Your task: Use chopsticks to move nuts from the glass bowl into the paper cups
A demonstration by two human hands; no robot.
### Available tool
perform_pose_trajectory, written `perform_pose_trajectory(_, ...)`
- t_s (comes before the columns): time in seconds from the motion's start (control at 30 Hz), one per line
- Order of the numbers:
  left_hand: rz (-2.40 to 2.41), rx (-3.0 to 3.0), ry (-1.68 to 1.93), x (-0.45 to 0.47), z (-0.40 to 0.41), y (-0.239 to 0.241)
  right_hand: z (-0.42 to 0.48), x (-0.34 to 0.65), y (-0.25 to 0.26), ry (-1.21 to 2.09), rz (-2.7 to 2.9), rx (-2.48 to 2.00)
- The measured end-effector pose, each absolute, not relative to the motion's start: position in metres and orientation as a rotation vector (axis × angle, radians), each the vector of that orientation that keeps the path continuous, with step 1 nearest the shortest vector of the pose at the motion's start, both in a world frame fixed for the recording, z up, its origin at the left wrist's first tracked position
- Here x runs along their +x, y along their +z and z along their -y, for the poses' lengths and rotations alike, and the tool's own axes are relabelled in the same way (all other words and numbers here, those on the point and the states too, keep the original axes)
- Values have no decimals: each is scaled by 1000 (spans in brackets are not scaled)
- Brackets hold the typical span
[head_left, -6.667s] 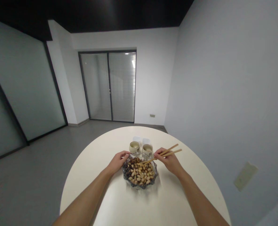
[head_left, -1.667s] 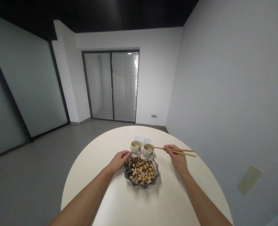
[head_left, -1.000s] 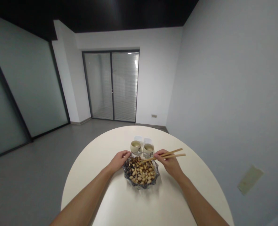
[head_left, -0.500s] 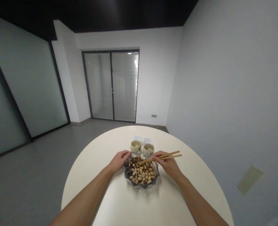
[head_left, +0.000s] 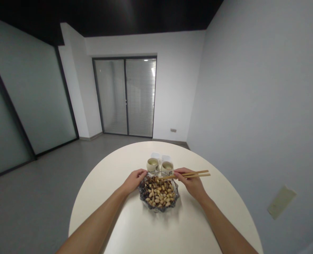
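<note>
A scalloped clear glass bowl stands on the white round table in front of me. Pale pistachios fill its near and middle part, with dark seeds at the left and striped brown seeds toward the back. My left hand grips the bowl's left rim. In my right hand is a pair of wooden chopsticks, slanting left over the back of the bowl. Their tips are low over the striped seeds; whether they pinch anything I cannot make out.
Two small cream cups stand just behind the bowl, one left and one right. Behind these are two whitish clear containers. The table's curved edge surrounds everything. A wall rises on the right.
My right hand has shifted slightly right, and the chopsticks' tips have moved right and a little up from the seeds. My left hand has stayed on the rim.
</note>
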State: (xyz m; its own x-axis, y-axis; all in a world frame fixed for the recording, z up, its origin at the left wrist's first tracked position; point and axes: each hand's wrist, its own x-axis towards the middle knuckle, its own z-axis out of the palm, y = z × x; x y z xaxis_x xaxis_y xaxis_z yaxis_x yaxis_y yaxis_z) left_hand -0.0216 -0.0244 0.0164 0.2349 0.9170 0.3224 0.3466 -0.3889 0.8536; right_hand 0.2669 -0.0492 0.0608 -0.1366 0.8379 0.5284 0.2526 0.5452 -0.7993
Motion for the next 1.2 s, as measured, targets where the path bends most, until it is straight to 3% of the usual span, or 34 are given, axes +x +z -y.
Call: perform_pose_trajectory(1.2,-1173,1857,1130,-20,27,19,45,283,71,449,1493,-942)
